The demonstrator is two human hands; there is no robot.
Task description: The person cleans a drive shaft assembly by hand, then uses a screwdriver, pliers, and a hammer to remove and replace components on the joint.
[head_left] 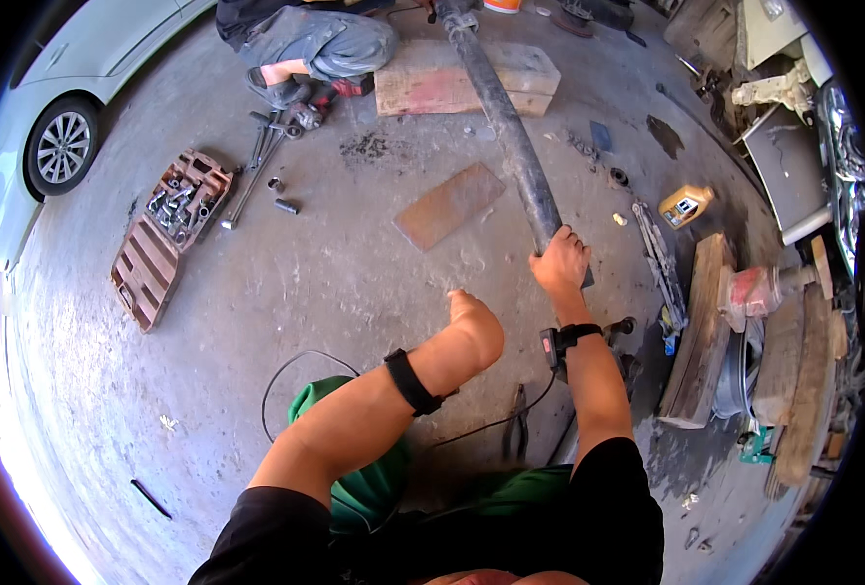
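Note:
A long, worn grey metal shaft [507, 122] slants from the top of the head view down to the right of centre. My right hand [561, 261] is closed round its near end. The far part passes over a squared wooden block [423, 83], close to another person who sits there. Bent at the wrist, my left hand [474, 327] hangs in front of me, apart from the shaft; its fingers are mostly hidden behind the hand. On the floor left of the shaft lies a flat rusty plate [449, 206].
An open brown socket case [174, 234] lies left, beside ratchets [254, 175] and loose sockets [286, 206]. A white car [111, 58] stands at far left. To the right are a gold oil bottle [686, 207], a scissor jack [659, 263] and wooden beams [698, 336].

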